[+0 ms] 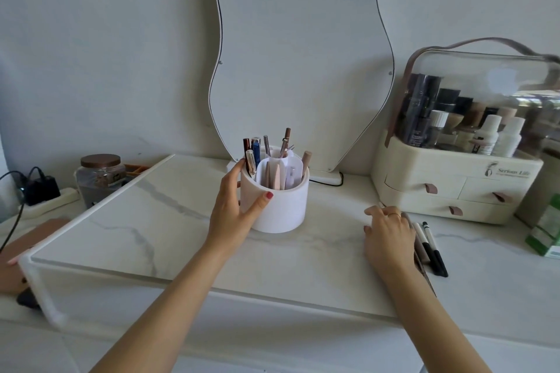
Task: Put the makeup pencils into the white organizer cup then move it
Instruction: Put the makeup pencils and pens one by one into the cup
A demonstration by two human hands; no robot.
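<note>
White organizer cup [280, 206], smooth cylinder, gripped by left hand [235, 209].

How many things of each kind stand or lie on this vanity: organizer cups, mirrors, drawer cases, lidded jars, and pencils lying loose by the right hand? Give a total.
White organizer cup: 1
Mirror: 1
Drawer case: 1
Lidded jar: 1
Loose pencils beside the right hand: 3 visible
Total: 7
</note>
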